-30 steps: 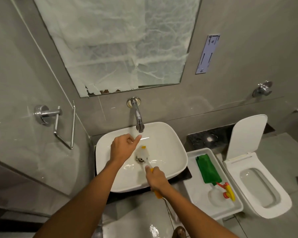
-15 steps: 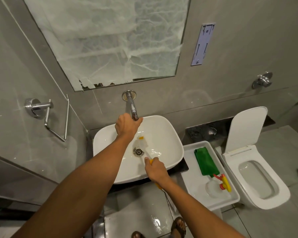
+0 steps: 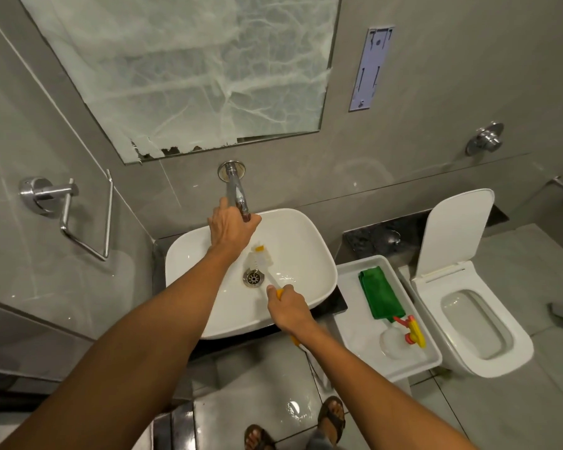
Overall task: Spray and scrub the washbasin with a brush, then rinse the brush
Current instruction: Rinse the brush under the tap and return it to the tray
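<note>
Resting in washbasin point(image 3: 309, 254): brush point(image 3: 263, 255); tray point(image 3: 348, 287) holds cloth point(image 3: 380, 295).

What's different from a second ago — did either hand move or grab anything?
The left hand rose from the white washbasin bowl and took hold of the chrome wall tap spout. The right hand kept its grip on the yellow-handled brush, head near the drain. Green cloth and tray unchanged.

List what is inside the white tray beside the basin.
The white tray holds a folded green cloth and a clear spray bottle lying down, red-and-yellow trigger up. Anything beneath the cloth is hidden.
</note>
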### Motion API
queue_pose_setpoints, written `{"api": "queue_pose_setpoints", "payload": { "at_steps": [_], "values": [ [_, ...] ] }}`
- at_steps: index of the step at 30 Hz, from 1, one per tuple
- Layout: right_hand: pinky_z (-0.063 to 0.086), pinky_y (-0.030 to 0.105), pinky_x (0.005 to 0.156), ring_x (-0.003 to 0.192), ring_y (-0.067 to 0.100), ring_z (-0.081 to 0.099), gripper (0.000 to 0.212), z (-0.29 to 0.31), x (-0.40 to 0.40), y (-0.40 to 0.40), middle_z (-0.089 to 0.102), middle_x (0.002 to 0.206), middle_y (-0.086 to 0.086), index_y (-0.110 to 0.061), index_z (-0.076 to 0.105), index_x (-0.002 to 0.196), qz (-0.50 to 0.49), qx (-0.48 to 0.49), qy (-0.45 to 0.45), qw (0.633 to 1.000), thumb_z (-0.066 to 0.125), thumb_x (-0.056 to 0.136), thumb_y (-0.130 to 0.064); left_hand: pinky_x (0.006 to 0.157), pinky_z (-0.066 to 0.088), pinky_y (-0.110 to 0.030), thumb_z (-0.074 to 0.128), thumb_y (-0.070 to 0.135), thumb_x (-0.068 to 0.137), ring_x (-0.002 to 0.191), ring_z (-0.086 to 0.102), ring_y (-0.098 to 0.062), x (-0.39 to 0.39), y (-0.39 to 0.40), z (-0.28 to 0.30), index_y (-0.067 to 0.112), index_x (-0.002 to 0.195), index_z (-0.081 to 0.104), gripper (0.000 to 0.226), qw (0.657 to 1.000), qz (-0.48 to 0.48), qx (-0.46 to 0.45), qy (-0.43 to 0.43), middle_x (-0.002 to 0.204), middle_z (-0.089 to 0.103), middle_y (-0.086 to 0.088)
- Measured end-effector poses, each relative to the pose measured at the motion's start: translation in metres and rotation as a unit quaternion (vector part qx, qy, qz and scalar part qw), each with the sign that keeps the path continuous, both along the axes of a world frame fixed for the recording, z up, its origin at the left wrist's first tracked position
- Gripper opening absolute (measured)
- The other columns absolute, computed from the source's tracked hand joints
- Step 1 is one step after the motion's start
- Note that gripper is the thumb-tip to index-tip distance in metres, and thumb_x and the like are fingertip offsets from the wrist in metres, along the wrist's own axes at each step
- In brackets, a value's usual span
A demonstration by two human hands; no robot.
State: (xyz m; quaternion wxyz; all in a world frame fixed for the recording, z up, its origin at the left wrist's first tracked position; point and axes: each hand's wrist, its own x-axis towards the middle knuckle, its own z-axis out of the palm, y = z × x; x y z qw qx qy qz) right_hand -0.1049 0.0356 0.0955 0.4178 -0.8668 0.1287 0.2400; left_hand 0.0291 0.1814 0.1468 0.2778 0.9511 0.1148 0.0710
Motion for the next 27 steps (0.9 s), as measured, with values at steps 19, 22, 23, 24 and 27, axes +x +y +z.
{"api": "queue_pose_setpoints", "payload": {
  "at_steps": [19, 22, 23, 24, 27],
  "values": [
    [0.045, 0.035, 0.082, 0.094, 0.025, 0.06, 0.054, -0.009, -0.011, 0.002, 0.064, 0.113, 0.01, -0.006, 0.057, 0.116, -0.008, 0.048, 0.0, 0.999, 0.039, 0.107, -0.056, 0.097, 0.017, -0.041, 0.057, 0.048, 0.107, 0.136, 0.044, -0.028, 0.01, 0.048, -0.008, 0.019, 0.105, 0.08, 0.037, 0.985, -0.16, -0.015, 0.066, 0.129, 0.049, 0.007],
    [0.046, 0.034, 0.076, 0.087, 0.024, 0.06, 0.05, -0.007, -0.017, 0.006, 0.067, 0.111, 0.014, -0.008, 0.053, 0.109, -0.008, 0.036, -0.04, 0.999, 0.041, 0.108, -0.056, 0.097, 0.017, -0.04, 0.055, 0.054, 0.107, 0.139, 0.042, -0.026, 0.01, 0.054, -0.003, 0.022, 0.11, 0.082, 0.042, 0.981, -0.177, -0.011, 0.079, 0.14, 0.055, 0.004],
    [0.047, 0.033, 0.073, 0.082, 0.023, 0.06, 0.05, -0.006, -0.019, 0.006, 0.066, 0.108, 0.013, -0.007, 0.052, 0.112, -0.012, 0.048, -0.037, 0.998, 0.042, 0.108, -0.056, 0.097, 0.018, -0.041, 0.055, 0.057, 0.106, 0.137, 0.043, -0.026, 0.01, 0.055, -0.001, 0.023, 0.11, 0.082, 0.044, 0.981, -0.178, -0.006, 0.081, 0.14, 0.057, 0.003],
    [0.048, 0.033, 0.067, 0.075, 0.02, 0.058, 0.05, -0.005, -0.02, 0.007, 0.063, 0.103, 0.011, -0.007, 0.05, 0.114, -0.02, 0.076, -0.022, 0.997, 0.042, 0.108, -0.055, 0.096, 0.019, -0.041, 0.057, 0.059, 0.105, 0.134, 0.045, -0.025, 0.011, 0.057, 0.0, 0.023, 0.109, 0.083, 0.044, 0.981, -0.174, -0.006, 0.082, 0.136, 0.059, 0.002],
    [0.043, 0.026, 0.05, 0.056, 0.013, 0.043, 0.039, -0.001, -0.025, 0.012, 0.047, 0.082, 0.006, -0.012, 0.044, 0.105, -0.087, 0.238, 0.064, 0.965, 0.041, 0.11, -0.05, 0.106, 0.031, -0.044, 0.069, 0.06, 0.098, 0.128, 0.054, -0.023, 0.012, 0.061, 0.003, 0.025, 0.106, 0.082, 0.038, 0.978, -0.155, -0.1, 0.096, 0.129, 0.066, 0.003]
  ]
}}
